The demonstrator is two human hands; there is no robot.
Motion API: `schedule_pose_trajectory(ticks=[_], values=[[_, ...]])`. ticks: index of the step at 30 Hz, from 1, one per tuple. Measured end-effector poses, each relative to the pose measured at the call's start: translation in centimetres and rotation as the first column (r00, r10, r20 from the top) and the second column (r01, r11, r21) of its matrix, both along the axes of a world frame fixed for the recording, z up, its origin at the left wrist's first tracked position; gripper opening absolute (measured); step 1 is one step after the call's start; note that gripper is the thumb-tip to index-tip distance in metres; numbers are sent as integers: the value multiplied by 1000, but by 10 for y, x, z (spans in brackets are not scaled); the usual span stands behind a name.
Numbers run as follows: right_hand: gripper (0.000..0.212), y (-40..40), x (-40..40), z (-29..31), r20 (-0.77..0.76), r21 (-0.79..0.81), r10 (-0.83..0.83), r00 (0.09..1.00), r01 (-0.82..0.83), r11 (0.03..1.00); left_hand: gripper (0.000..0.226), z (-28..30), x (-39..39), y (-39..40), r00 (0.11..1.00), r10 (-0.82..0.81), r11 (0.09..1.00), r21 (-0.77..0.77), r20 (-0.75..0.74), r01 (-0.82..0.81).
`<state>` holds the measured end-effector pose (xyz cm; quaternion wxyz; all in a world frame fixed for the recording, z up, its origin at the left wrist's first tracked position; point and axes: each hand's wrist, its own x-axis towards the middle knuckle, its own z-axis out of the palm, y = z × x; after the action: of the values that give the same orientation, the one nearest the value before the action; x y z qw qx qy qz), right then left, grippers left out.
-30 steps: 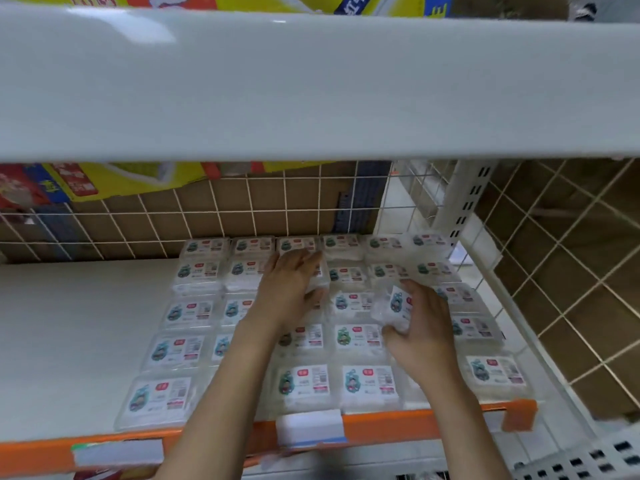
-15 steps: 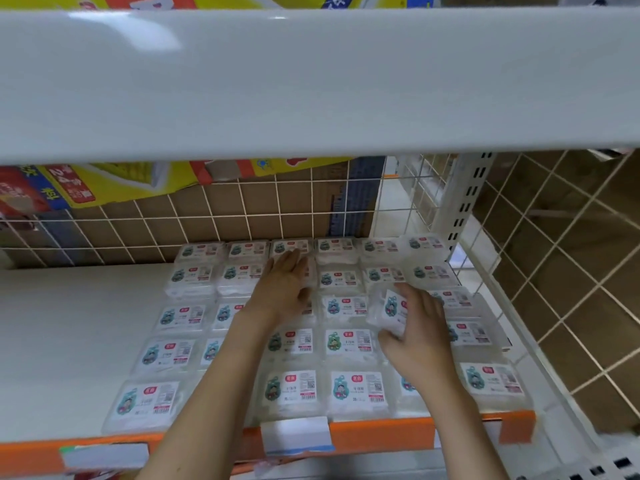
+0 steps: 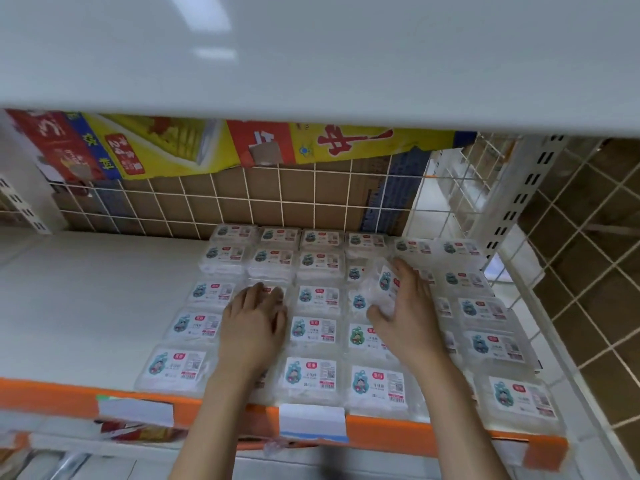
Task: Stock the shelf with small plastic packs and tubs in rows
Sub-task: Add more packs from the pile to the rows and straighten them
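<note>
The right hand point(image 3: 407, 318) grips a tilted clear pack point(image 3: 381, 289) above the rows of packs point(image 3: 313, 336) on the shelf point(image 3: 86, 306). The left hand point(image 3: 254, 323) rests flat, fingers straight, on the packs.

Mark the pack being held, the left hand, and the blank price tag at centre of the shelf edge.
held pack point(image 3: 381, 289): head view, on its tilted clear face.
left hand point(image 3: 254, 323): head view, on the back of the hand.
price tag point(image 3: 311, 422): head view, on its white middle.
</note>
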<state>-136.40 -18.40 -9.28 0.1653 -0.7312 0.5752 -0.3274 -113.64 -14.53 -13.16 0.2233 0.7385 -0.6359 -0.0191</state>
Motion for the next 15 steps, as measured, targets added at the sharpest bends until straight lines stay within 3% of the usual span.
schedule_pose_trajectory(ticks=[6, 15], values=[[69, -27, -9, 6, -152, -93, 28, 988, -42, 995, 61, 1, -2, 1, 998, 54, 999, 1, -21, -54], [73, -70, 0, 21, -424, 116, 179, 888, -143, 983, 75, 2, -1, 3, 999, 43, 999, 32, -5, -43]])
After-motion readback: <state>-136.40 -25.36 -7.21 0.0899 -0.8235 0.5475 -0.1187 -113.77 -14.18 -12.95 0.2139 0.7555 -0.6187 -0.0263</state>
